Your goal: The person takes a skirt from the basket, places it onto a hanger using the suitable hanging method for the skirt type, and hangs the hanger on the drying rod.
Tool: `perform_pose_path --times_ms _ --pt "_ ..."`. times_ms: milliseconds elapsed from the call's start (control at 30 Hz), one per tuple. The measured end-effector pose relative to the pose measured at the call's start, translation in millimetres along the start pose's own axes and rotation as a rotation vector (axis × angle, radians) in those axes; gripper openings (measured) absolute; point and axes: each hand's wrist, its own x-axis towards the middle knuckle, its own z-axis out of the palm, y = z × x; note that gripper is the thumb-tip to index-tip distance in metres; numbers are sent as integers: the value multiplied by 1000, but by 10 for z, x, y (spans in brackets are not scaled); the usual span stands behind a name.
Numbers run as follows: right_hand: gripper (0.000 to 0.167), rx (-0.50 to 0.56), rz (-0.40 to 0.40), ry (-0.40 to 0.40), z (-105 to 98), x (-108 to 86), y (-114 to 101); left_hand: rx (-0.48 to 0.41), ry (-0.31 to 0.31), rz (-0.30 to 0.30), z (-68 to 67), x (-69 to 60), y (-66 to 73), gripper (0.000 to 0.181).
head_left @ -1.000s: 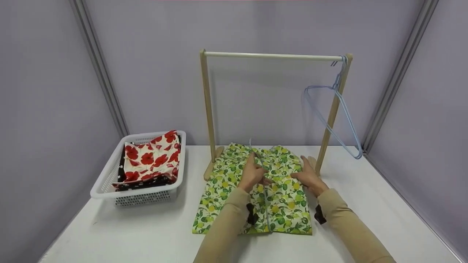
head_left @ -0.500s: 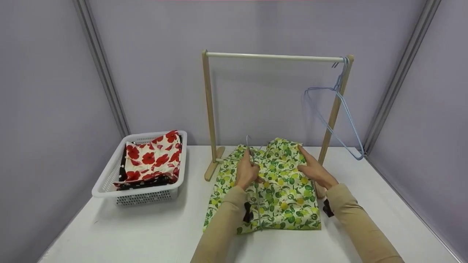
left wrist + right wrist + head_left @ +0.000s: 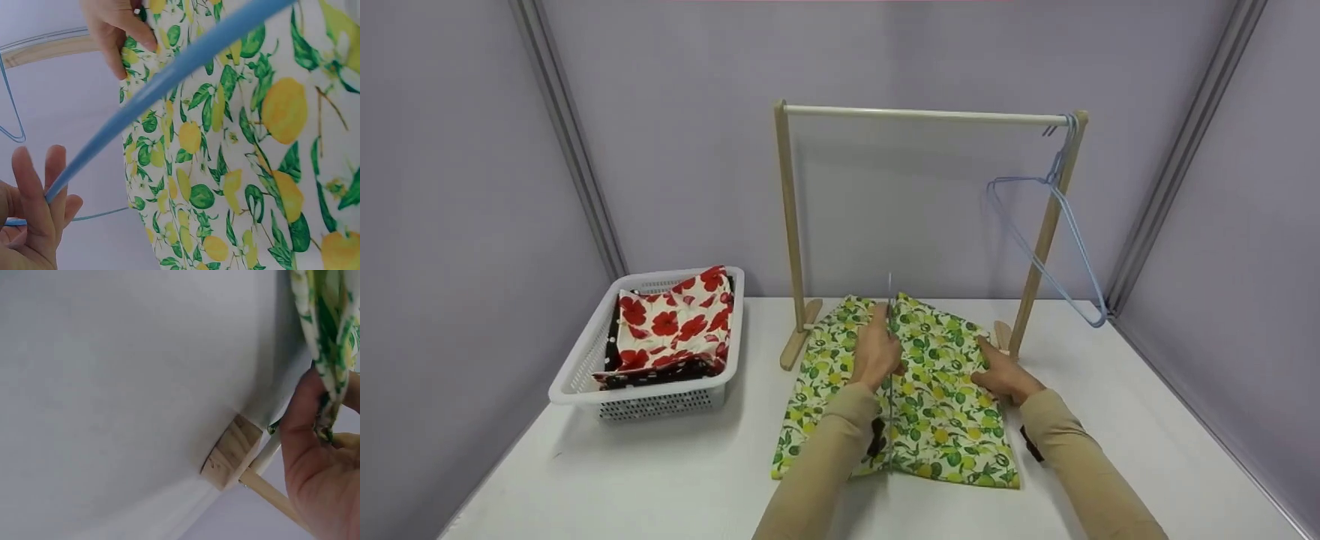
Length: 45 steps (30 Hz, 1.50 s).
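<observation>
The lemon-print cloth (image 3: pixel 945 397) lies over the table below the rack, its right part slightly raised. My left hand (image 3: pixel 876 349) grips a blue hanger (image 3: pixel 890 420), which stands edge-on at the middle of the cloth with its hook upward. In the left wrist view the hanger's bar (image 3: pixel 163 81) runs between the fingers of that hand (image 3: pixel 36 214), in front of the cloth (image 3: pixel 225 169). My right hand (image 3: pixel 1005 373) pinches the cloth's right edge; the right wrist view shows the fabric (image 3: pixel 332 337) between thumb and fingers of this hand (image 3: pixel 320 455).
A wooden rack with a white rail (image 3: pixel 922 114) stands behind the cloth, with blue hangers (image 3: pixel 1072 232) hooked at its right end. At the left, a white basket (image 3: pixel 577 375) holds red-flowered cloth (image 3: pixel 664 326) and black dotted cloth. One wooden foot (image 3: pixel 233 453) is near my right hand.
The cloth's right part first shifted right and bunched up, then spread flatter as my right hand lowered. The hanger has turned edge-on, and my left hand has moved slightly right since half a second ago.
</observation>
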Motion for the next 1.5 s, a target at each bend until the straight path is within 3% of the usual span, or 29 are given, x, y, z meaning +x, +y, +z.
perform_pose_path --times_ms 100,167,300,367,433,567,700,933,1100,1300,1500 --pt "83 -57 -22 -2 6 -6 -17 -24 -42 13 -19 12 12 50" --pt "81 -151 -58 28 9 -22 -36 -38 -92 10 -57 16 -1 49" --pt "69 -383 -121 150 61 -82 -64 -15 -237 0 -164 -3 -47 67" --pt "63 -457 -147 175 112 -132 -82 20 -310 -4 -208 -22 -73 76" --pt "62 -501 -185 142 166 -179 -98 53 -361 -3 -239 -44 -102 80" --pt "73 -511 -197 -83 258 -261 -136 51 -432 -39 -277 -133 -147 81" --pt "83 -516 -137 -221 301 -303 -178 -30 -459 -86 -293 -238 -162 79" --pt "86 -525 -100 -225 308 -311 -194 -157 -448 -128 -310 -310 -158 74" --pt "84 -517 -109 -194 321 -296 -172 -220 -429 -109 -354 -305 -118 63" --pt "68 -458 -162 -130 332 -272 -184 -258 -420 -88 -380 -273 4 53" --pt "44 -308 -304 -106 361 -327 -368 -230 -403 -53 -382 -186 177 32"
